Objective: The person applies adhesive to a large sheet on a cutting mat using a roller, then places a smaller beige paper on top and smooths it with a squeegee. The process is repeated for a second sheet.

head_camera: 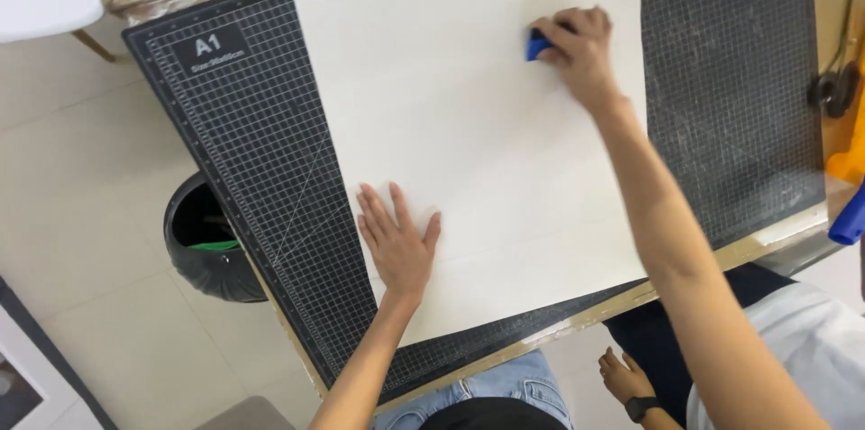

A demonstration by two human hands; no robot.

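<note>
Listing by size, largest first, from my own seat. Item one: the tabletop [793, 230], a worn wooden surface whose pale rim shows along the near and right edges. Item two: the cutting mat [243, 150], dark with a white grid, covering nearly the whole tabletop, its left corner toward the far left. Item three: the sheet of white paper [468, 123], large, lying flat on the mat, its far edge at the mat's far edge, its near edge close to the tabletop's near edge. Item four: a black bin [203, 250] on the floor, just beside the tabletop's left edge, something green inside. Item five: my left hand [396, 245], fingers spread and released, palm pressed flat on the paper near its near left corner, holding nothing. Item six: my right hand [581, 47], arm stretched across the sheet, fingers clenched around a small blue eraser [538, 45] and bearing it against the paper toward the far right corner; only the blue end shows past my fingertips. Item seven: scissors [833, 87] with dark handles, at the tabletop's right edge, well apart from both hands. Also present: another person's hand [623, 378] with a dark wristband, below the near edge, clear of the tabletop.
</note>
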